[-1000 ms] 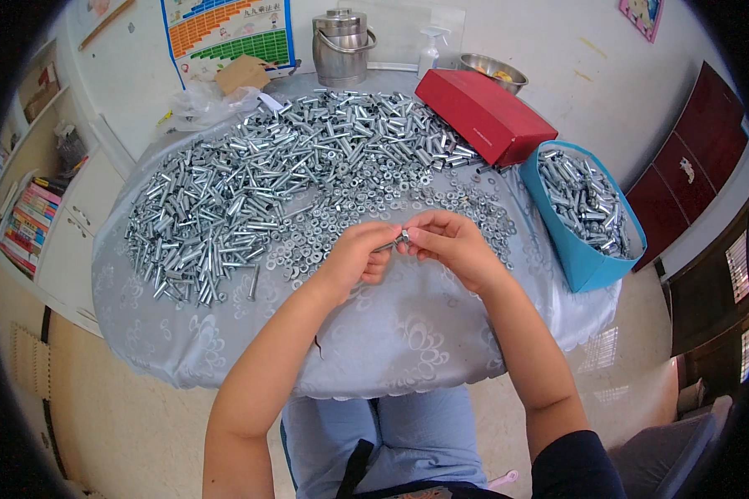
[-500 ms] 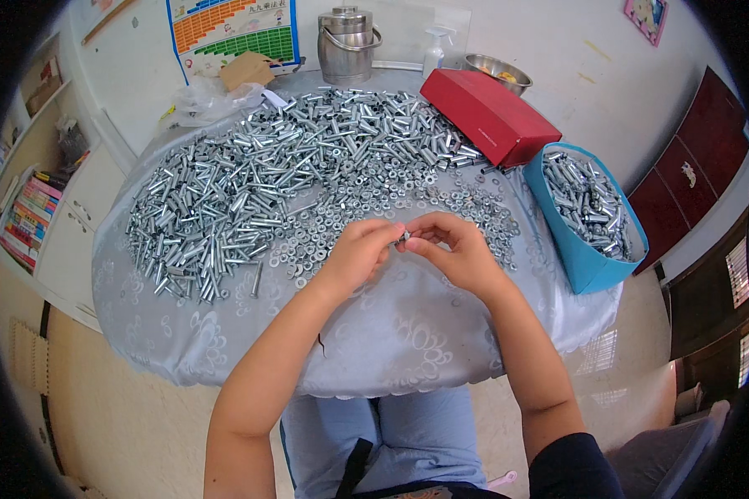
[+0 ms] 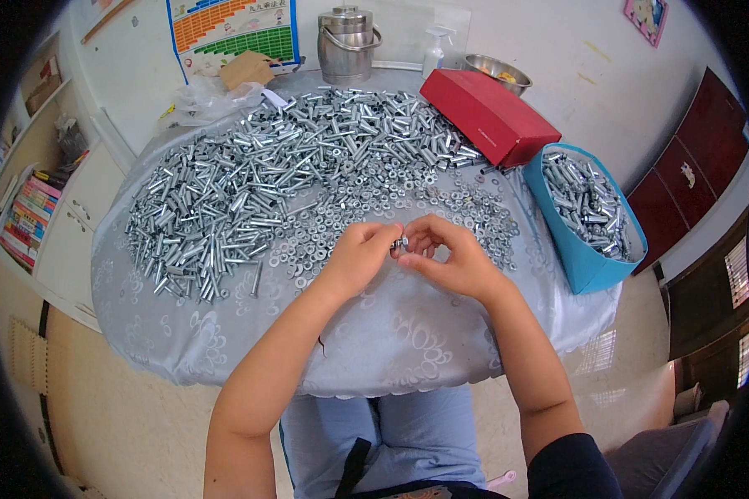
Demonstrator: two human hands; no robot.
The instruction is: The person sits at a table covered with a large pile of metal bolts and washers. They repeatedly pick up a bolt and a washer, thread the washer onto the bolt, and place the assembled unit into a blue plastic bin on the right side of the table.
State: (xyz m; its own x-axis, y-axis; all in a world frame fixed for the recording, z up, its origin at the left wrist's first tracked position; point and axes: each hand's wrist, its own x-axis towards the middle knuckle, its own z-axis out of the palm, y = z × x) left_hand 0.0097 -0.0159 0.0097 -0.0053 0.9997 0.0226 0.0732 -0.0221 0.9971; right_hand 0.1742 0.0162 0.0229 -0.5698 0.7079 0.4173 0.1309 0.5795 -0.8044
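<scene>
Over the near middle of the table, my left hand (image 3: 356, 256) is closed on a small silver bolt, most of it hidden inside the fingers. The bolt's end, with a nut (image 3: 403, 242) on it, sticks out toward my right hand (image 3: 451, 256). My right thumb and curled forefinger close around this nut from the right. Just beyond both hands lie many loose nuts and washers (image 3: 316, 237). Behind and to the left spreads a large heap of silver bolts and metal sleeves (image 3: 225, 195). One single bolt (image 3: 256, 279) lies apart at the heap's near edge.
A blue fabric bin (image 3: 595, 270) full of metal pieces stands at the table's right edge. Next to it sits a red box (image 3: 491, 116). A steel pot (image 3: 347, 46), spray bottle (image 3: 434, 51), metal bowl (image 3: 499, 71) and plastic bag (image 3: 212, 101) line the back.
My right hand's fingers have shifted and loosened a little around the bolt's end, so more of the nut shows. My left hand keeps nearly the same place.
</scene>
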